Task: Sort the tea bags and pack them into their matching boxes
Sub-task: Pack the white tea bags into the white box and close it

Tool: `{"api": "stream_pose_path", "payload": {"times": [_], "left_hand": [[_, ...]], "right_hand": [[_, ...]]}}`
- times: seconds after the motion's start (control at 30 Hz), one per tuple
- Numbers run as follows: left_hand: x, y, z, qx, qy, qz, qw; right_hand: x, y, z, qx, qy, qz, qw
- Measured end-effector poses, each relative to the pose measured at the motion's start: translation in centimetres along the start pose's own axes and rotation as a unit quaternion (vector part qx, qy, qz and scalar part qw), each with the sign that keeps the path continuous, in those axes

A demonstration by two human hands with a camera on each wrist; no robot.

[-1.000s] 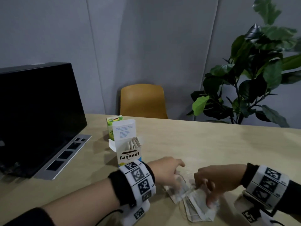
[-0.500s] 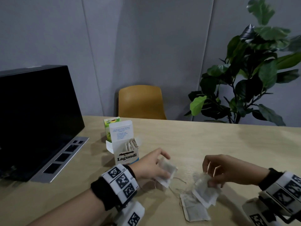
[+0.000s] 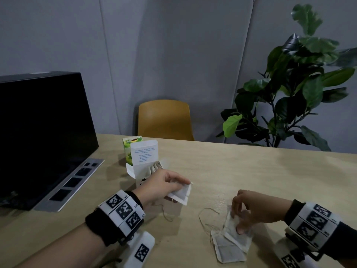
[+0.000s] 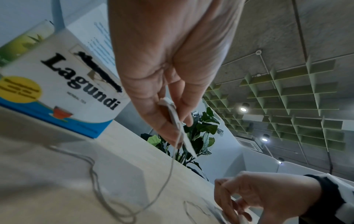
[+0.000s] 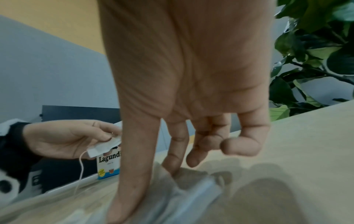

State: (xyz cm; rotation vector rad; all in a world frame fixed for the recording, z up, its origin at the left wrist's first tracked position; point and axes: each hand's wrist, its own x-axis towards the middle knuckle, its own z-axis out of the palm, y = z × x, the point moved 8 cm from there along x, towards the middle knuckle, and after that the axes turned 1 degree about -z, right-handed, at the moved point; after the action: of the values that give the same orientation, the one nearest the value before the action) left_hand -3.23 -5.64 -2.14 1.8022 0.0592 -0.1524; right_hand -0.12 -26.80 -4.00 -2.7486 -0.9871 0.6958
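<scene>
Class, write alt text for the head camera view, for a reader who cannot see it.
A left hand pinches a tea bag beside an open Lagundi box, while the right hand presses on loose tea bags lying on a wooden table.

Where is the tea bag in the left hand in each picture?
Head view: the tea bag is left of centre, pinched by the left hand, in front of the Lagundi box.
Left wrist view: centre, edge-on between the fingers.
Right wrist view: left side, above the box.
Shared landmark: the Lagundi box.
</scene>
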Motion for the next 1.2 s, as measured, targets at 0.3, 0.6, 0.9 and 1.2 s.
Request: {"api": "stream_pose_path", "payload": {"times": [0.3, 0.6, 0.9, 1.2], "left_hand": [[-1.7, 1.5, -0.1, 0.035, -0.034, -0.006, 0.999], [-3.0, 3.1, 1.5, -0.112, -0.124, 0.005, 0.986], [-3.8, 3.6, -2.1, -0.004, 0.008, 0.106, 0.994], [-4.1, 4.3, -13.5, 0.071, 0.275, 0.192, 0.94]], "right_hand": [[-2.1, -4.1, -5.1, 0.159, 0.049, -0.111, 0.98], [1.7, -11.7, -8.0, 0.344, 0.128, -0.205, 0.907], [4.4, -13.5, -8.5, 0.245, 0.189, -0.195, 0.931], [6.8, -16.9, -15.7, 0.24, 0.254, -0.229, 0.909]]}}
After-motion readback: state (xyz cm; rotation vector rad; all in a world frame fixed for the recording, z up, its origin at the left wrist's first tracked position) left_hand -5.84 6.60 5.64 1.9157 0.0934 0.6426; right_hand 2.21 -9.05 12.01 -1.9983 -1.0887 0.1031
